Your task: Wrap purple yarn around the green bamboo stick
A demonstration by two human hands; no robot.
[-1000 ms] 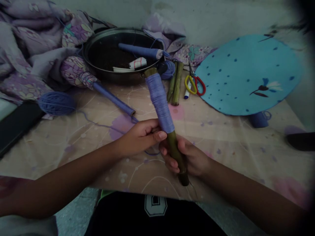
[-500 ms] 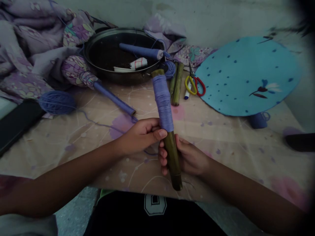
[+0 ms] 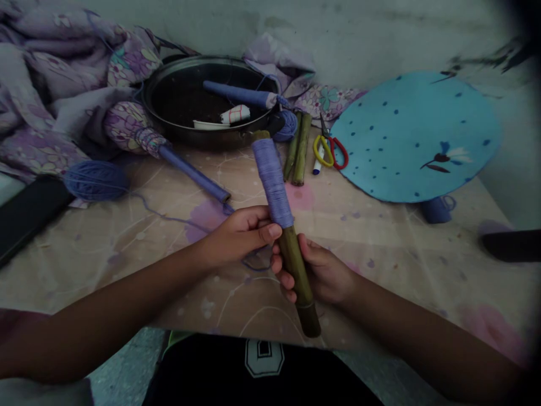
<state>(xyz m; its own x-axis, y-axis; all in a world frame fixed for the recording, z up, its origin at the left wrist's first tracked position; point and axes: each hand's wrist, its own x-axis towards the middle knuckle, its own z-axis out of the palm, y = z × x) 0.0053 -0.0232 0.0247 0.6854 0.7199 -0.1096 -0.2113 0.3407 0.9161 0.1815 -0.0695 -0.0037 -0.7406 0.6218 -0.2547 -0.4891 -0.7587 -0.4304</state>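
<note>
Yarn (image 3: 274,183) covers the upper half of the stick (image 3: 292,255) we hold above the tabletop (image 3: 401,248), our left hand (image 3: 240,237) pinching it at the yarn's edge, our right hand (image 3: 328,274) grasping the bare half, apparently left to wrap.

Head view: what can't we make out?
All in the head view:
Left hand: fingertips except the thumb's, behind the stick.
Right hand: palm, mostly covered by the stick.
Yarn strand: its end, lost around the hands.
Small blue object: upper part, behind the blue board.
Black object: cut off by the left edge.
</note>
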